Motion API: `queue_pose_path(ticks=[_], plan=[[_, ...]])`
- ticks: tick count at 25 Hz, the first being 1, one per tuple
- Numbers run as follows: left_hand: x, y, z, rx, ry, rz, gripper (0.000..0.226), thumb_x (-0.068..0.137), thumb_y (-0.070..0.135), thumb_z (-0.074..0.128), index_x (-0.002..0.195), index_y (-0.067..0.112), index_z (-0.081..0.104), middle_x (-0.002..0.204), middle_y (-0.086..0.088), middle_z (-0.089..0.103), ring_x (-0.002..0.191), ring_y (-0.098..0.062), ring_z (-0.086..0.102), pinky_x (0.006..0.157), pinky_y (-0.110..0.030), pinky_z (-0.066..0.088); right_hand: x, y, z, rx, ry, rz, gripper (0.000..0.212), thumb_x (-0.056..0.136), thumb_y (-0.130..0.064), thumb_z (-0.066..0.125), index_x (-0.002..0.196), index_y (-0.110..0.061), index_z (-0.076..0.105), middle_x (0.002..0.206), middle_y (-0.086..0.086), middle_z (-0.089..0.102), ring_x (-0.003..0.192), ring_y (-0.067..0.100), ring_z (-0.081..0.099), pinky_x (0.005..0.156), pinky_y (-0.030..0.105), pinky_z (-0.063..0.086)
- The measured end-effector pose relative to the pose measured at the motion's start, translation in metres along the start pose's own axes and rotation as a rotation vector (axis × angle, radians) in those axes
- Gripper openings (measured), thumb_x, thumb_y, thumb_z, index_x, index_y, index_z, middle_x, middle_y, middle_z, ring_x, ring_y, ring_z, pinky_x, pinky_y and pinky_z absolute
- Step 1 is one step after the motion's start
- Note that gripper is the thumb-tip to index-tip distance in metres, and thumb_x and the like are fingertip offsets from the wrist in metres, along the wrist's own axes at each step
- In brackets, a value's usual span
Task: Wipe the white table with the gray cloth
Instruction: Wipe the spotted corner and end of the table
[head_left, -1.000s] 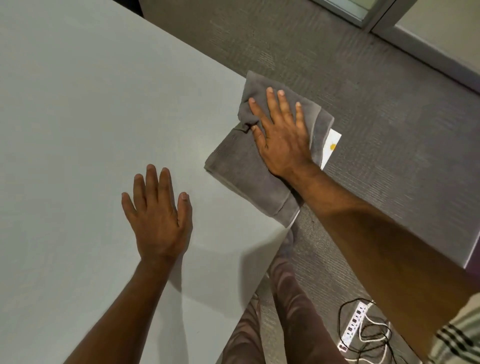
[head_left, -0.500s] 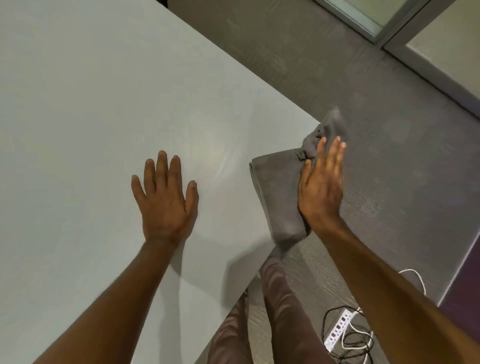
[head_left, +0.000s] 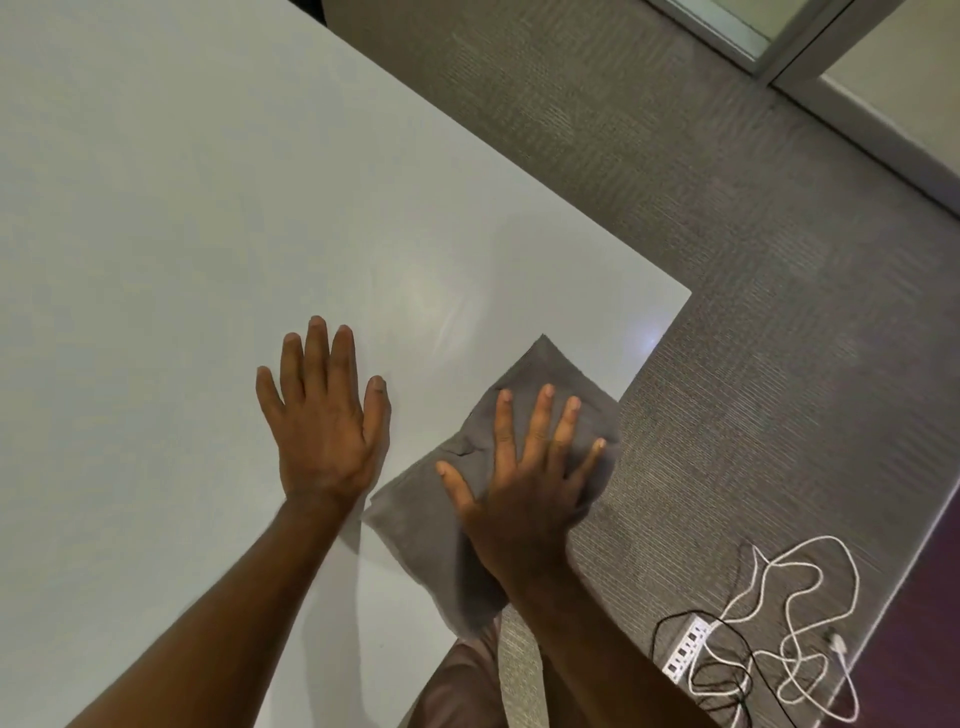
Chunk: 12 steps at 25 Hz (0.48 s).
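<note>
I see right hand (head_left: 524, 493) spread flat, fingers splayed, pressing folded gray terry cloth (head_left: 431, 525) at smooth white table (head_left: 208, 208) edge near corner. Left hand (head_left: 324, 421) open, palm down, empty, beside cloth.

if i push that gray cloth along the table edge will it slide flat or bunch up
The gray cloth looks soft and floppy: a crease shows near the thumb, so it would probably bunch unless pressed flat, as the right hand does with spread fingers. The white table looks smooth and glossy, so it likely slides easily. Its corner by the table edge might droop over.
</note>
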<state>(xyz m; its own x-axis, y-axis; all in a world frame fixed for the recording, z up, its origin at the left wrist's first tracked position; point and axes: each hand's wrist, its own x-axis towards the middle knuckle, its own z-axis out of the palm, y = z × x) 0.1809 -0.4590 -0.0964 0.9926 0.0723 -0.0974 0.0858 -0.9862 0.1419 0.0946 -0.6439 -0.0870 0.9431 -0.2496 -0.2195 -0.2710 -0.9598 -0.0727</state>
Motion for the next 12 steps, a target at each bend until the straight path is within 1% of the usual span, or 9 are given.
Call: queue_pose_path(ticks=[3, 6, 10, 12], plan=[[0.002, 0.006, -0.008, 0.006, -0.021, -0.002, 0.078, 0.105, 0.062, 0.004, 0.165, 0.017, 0.027, 0.175, -0.01, 0.019, 0.161, -0.037, 0.018, 0.128, -0.064, 0.016, 0.018, 0.006, 0.0, -0.035, 0.018, -0.085, 0.085, 0.099, -0.08, 0.03, 0.167, -0.031, 0.023, 0.175, 0.018, 0.016, 0.161, 0.044, 0.016, 0.121, 0.074, 0.017], [0.003, 0.007, -0.014, -0.006, -0.048, -0.009, 0.083, 0.104, 0.063, -0.003, 0.165, 0.016, 0.03, 0.175, -0.011, 0.02, 0.161, -0.037, 0.018, 0.127, -0.064, 0.017, 0.058, -0.001, -0.004, -0.015, 0.082, -0.213, 0.075, 0.105, -0.07, 0.03, 0.169, -0.031, 0.016, 0.176, 0.017, 0.014, 0.162, 0.045, 0.011, 0.124, 0.072, 0.015], [0.004, 0.006, -0.016, -0.011, -0.066, 0.002, 0.085, 0.103, 0.062, -0.006, 0.165, 0.015, 0.027, 0.175, -0.012, 0.019, 0.161, -0.038, 0.017, 0.127, -0.065, 0.017, 0.126, -0.028, -0.017, -0.061, 0.061, -0.321, 0.072, 0.106, -0.067, 0.017, 0.169, -0.034, 0.009, 0.177, 0.014, 0.007, 0.163, 0.041, 0.006, 0.128, 0.067, 0.011], [0.005, 0.006, -0.016, 0.009, -0.056, 0.004, 0.083, 0.104, 0.06, -0.005, 0.164, 0.015, 0.031, 0.174, -0.013, 0.023, 0.16, -0.039, 0.021, 0.126, -0.065, 0.02, 0.156, -0.041, -0.023, -0.062, 0.063, -0.377, 0.07, 0.107, -0.064, 0.019, 0.169, -0.032, 0.011, 0.177, 0.014, 0.009, 0.163, 0.04, 0.007, 0.129, 0.064, 0.01]])
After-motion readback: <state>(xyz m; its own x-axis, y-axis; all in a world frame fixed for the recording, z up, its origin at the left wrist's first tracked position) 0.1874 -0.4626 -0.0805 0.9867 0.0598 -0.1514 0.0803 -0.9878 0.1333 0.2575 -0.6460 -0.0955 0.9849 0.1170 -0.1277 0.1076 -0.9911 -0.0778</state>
